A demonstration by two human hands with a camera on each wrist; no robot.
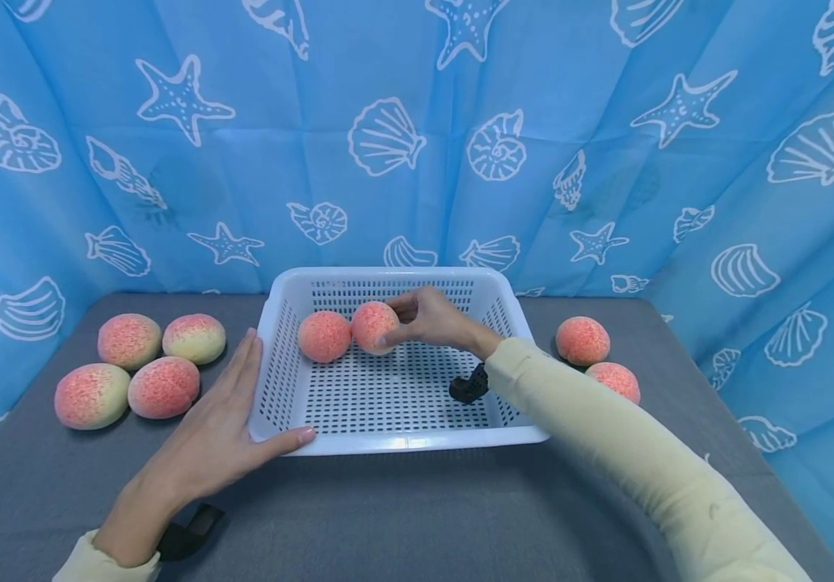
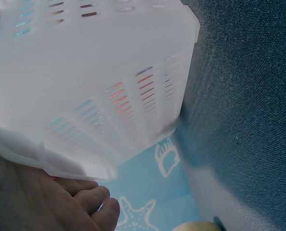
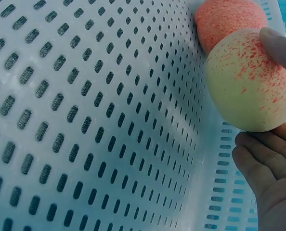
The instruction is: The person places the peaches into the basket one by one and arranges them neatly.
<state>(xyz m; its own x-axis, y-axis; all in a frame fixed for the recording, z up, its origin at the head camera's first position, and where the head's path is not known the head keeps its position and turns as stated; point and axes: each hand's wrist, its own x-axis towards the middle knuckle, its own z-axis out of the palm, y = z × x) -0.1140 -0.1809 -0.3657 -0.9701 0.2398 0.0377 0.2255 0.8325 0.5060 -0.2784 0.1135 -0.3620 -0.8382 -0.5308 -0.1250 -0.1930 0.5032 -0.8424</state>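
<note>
A white plastic basket [image 1: 417, 441] with slotted walls stands on the table. Inside it, toward the back left, lies a pink peach [image 1: 325, 336]. Right beside that one, my right hand [image 1: 427, 317] grips a second peach [image 1: 376, 327] between thumb and fingers. The right wrist view shows this held peach [image 3: 251, 82] with its pale yellow side toward the camera. My left hand [image 1: 216, 428] rests on the basket's left front corner, fingers straight along the left rim and thumb over the front rim. In the left wrist view its fingers [image 2: 92, 199] lie against the rim.
Several pink-and-yellow peaches [image 1: 164, 387] sit grouped on the grey table [image 1: 402, 517] left of the basket. To the right are two more peaches [image 1: 583, 340], partly behind the right sleeve [image 1: 621, 436]. A blue curtain [image 1: 417, 218] with white shells hangs behind the table.
</note>
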